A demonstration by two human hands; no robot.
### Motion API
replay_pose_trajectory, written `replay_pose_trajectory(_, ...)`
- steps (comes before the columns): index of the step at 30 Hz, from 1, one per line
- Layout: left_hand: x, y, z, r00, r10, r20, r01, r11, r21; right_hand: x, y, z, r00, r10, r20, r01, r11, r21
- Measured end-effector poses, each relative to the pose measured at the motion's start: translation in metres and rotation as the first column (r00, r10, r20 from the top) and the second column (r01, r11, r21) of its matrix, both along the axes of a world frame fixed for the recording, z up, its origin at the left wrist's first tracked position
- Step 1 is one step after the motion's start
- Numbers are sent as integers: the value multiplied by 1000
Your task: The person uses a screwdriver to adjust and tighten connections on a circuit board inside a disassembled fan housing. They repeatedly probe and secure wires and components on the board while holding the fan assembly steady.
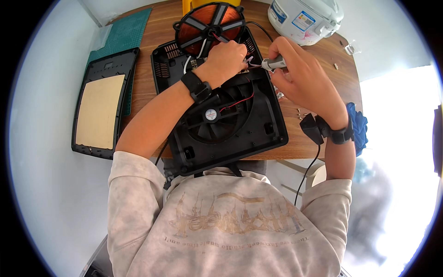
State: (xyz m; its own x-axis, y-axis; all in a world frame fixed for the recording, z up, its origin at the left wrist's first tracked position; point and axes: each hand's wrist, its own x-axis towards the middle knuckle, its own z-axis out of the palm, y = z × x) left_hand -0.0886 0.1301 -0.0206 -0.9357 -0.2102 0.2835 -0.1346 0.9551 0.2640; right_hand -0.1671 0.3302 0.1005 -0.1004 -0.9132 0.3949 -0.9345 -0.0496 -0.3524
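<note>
In front of me lies the opened black housing (240,134) of an induction cooker, a round fan (221,115) set in its near half. The copper coil (198,32) with its dark spokes leans up at the housing's far end. My left hand (224,60) reaches in just below the coil, fingers curled down over the circuit board; what they pinch is hidden. In my right hand (302,69) is a screwdriver (275,63) with a light grey handle, held sideways over the housing's right edge. Its thin shaft points left toward my left fingertips.
The cooker's black top cover (101,106) lies at left, partly over a green cutting mat (127,34). A white rice cooker (304,21) stands at the far right. Small screws (302,113) and a clear plastic piece (353,47) lie on the wooden table (323,60). A cable (307,177) hangs from my right wristband.
</note>
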Motion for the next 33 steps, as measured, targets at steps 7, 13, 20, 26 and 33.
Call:
replay_pose_trajectory(7,0,-1,2,998,-21,58,20,1000,16,-8,-18,13,988,156,-10,-154,981,113)
replay_pose_trajectory(13,3,2,11,990,-16,138,20,999,-27,-9,-37,12,974,194,-118,-185,979,82)
replay_pose_trajectory(20,1,-1,0,999,7,42,-10,997,76,-6,-53,22,987,147,-70,-137,981,138)
replay_pose_trajectory(26,3,2,10,993,-1,122,-1,1000,18,-23,-63,14,976,159,-147,-156,987,37)
replay_pose_trajectory(33,2,6,18,983,44,177,-51,998,36,-39,-69,1,963,110,-248,-118,993,-19)
